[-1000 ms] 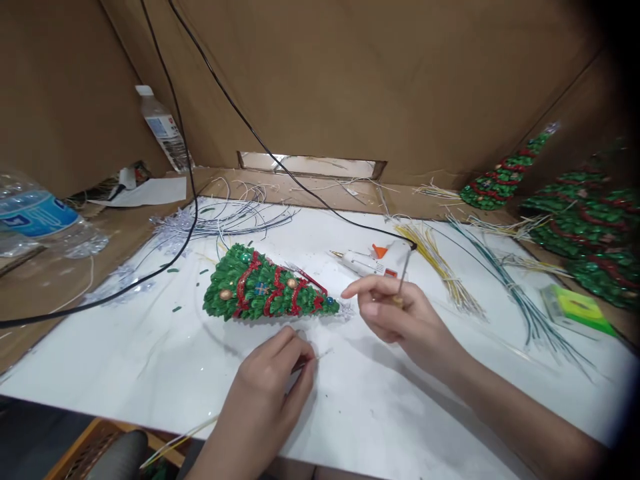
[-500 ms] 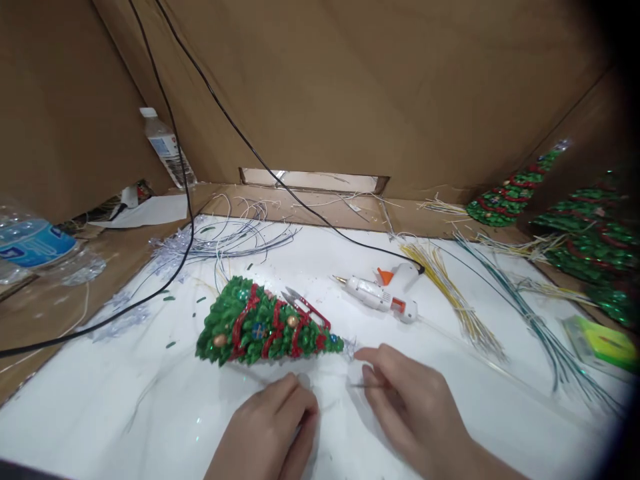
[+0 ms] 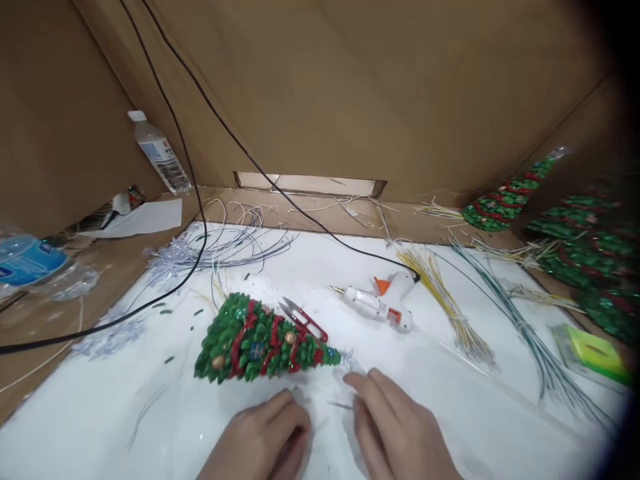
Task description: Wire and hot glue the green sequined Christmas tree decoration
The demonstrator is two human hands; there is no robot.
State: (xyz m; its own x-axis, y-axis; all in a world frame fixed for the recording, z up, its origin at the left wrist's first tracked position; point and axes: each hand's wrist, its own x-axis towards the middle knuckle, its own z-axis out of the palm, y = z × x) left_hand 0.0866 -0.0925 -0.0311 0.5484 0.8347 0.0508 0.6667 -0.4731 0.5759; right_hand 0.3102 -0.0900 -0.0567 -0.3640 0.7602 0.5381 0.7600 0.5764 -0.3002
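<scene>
A small green Christmas tree [image 3: 260,341] with red garland and tiny ornaments lies on its side on the white table [image 3: 100,413], tip pointing right. Red snips [image 3: 305,320] rest behind it. My left hand [image 3: 260,441] sits just below the tree, fingers curled down against the table. My right hand [image 3: 400,433] is beside it, fingers pinched near a thin wire piece [image 3: 341,404] lying between the two hands. What either hand grips is too small to make out.
A white glue gun [image 3: 380,303] with a black cord lies mid-table. Bundles of yellow wires [image 3: 445,300] and green wires [image 3: 520,320] spread to the right. Finished trees [image 3: 505,197] stand at right; water bottles [image 3: 160,153] at left; cardboard walls surround.
My right hand came down from near the glue gun to the table beside my left hand. Both hands drew closer together below the tree's tip.
</scene>
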